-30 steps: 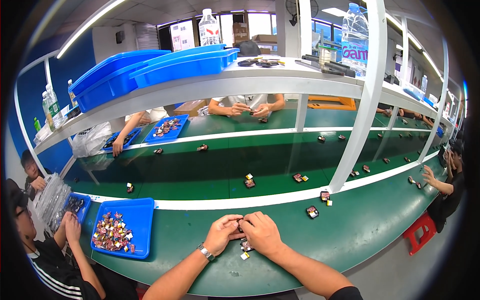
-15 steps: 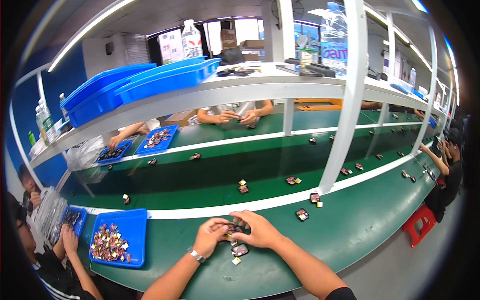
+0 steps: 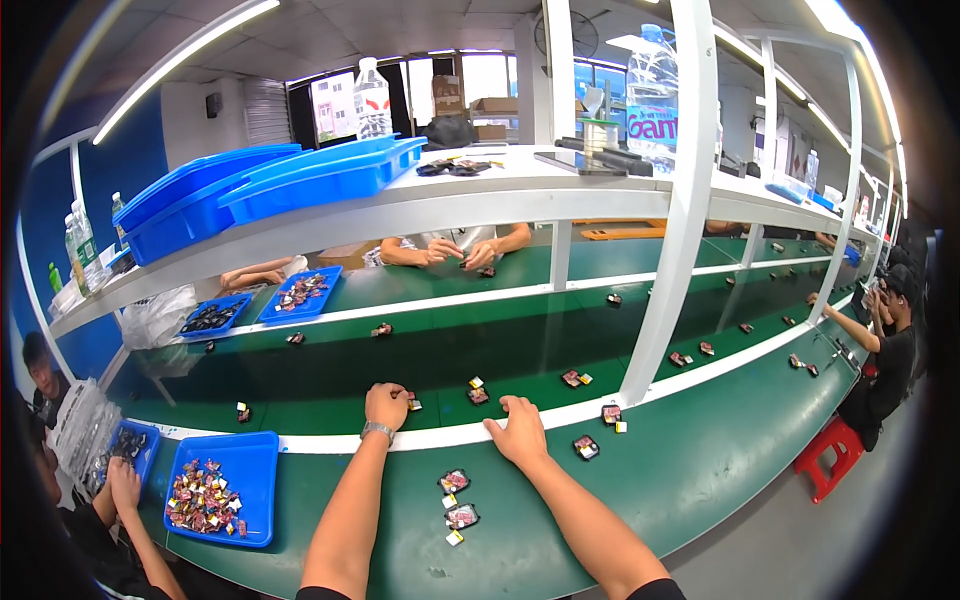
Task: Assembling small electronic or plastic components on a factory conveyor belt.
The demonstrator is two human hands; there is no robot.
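Reaching across the bench (image 3: pixel 640 500), my left hand (image 3: pixel 386 405) closes its grip on a small part (image 3: pixel 412 402) at the white divider strip (image 3: pixel 450 435); my right hand (image 3: pixel 520 430) rests open-gripped beside it. Two trays (image 3: pixel 453 481) wait near the front edge; more seems left.

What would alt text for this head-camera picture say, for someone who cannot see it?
A person's two hands reach across a green workbench: the left hand touches a small part on the belt, the right hand rests on the white strip. A blue tray of parts lies at left.
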